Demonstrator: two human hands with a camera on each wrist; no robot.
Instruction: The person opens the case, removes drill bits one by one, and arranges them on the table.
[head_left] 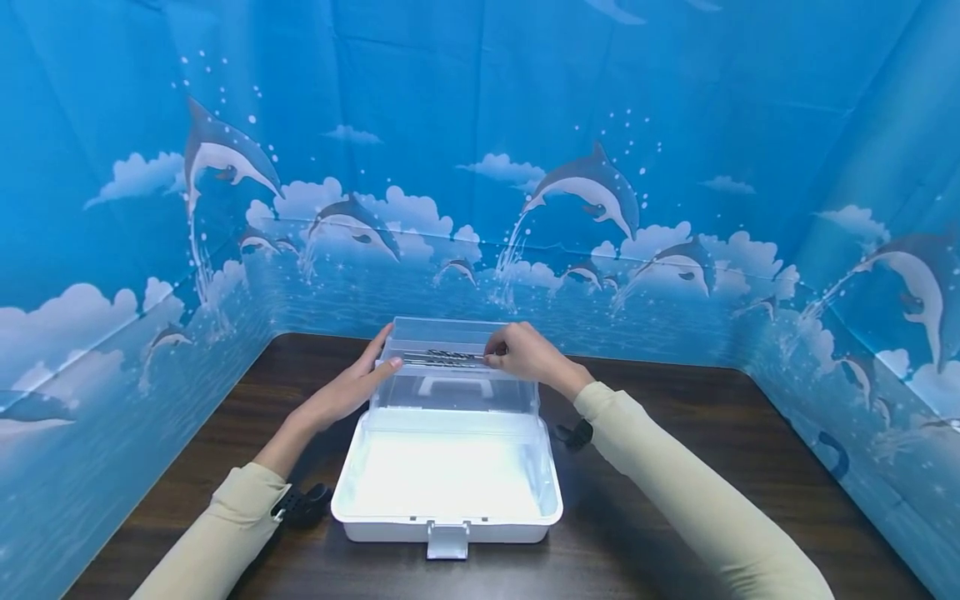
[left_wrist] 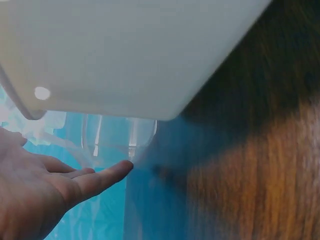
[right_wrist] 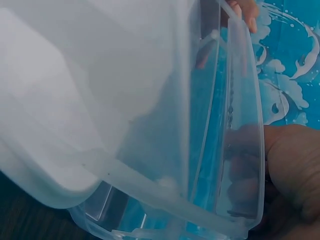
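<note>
A white plastic box (head_left: 382, 532) stands opened on the table, with a clear tray (head_left: 442, 333) raised at its back. Several thin metal drill bits (head_left: 446, 358) with dark twisted shafts lie along this tray. My right hand (head_left: 528, 354) is at the tray's right end, pinching the ends of the bits between thumb and fingers. Through the clear wall in the right wrist view, those fingertips look blurred. On the opposite side, my left hand (head_left: 345, 398) rests against the tray's left edge, fingers and thumb fairly straight.
The box's white lower compartment (head_left: 450, 479) lies nearest me, its latch (head_left: 447, 542) hanging at the front. A pale handle (head_left: 453, 385) shows through the clear plastic. Dark wooden table (head_left: 675, 467) surrounds the box, and a blue dolphin-print curtain (head_left: 420, 275) stands behind.
</note>
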